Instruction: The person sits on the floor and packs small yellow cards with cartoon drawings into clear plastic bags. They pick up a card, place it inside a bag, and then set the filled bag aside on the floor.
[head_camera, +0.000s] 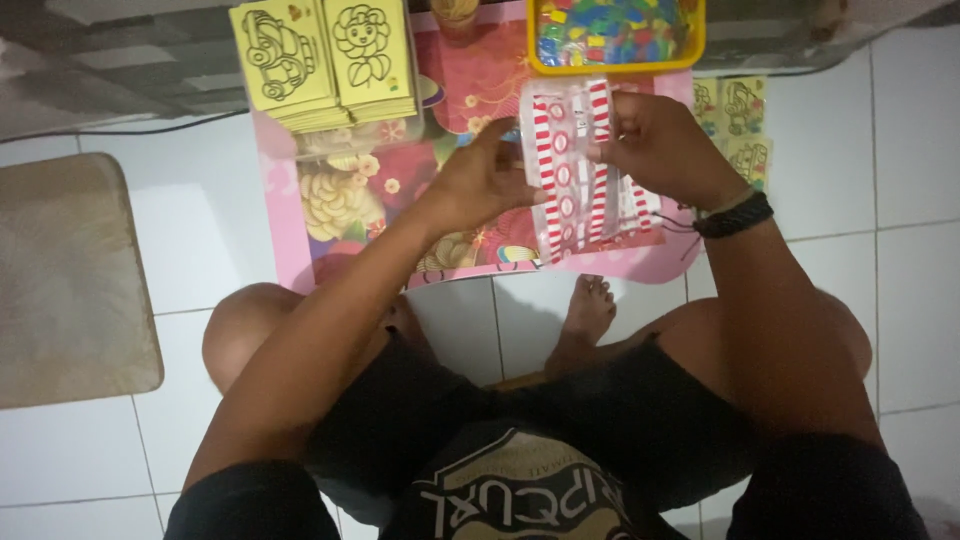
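My left hand (480, 180) and my right hand (660, 145) both hold a stack of clear plastic bags with red-and-white striped edges (570, 165), gripped from either side above a small pink table (620, 262). The bags hang down over the table's near right part. A black band sits on my right wrist (735, 215). I sit on the floor with my knees spread around the table and one foot (588, 310) under its edge.
Two stacks of yellow picture cards (325, 60) lie at the table's far left. A yellow tray of small coloured pieces (615, 35) stands at the far right. More yellow cards (740, 125) lie right of the table. A beige mat (70, 280) covers the tiled floor at left.
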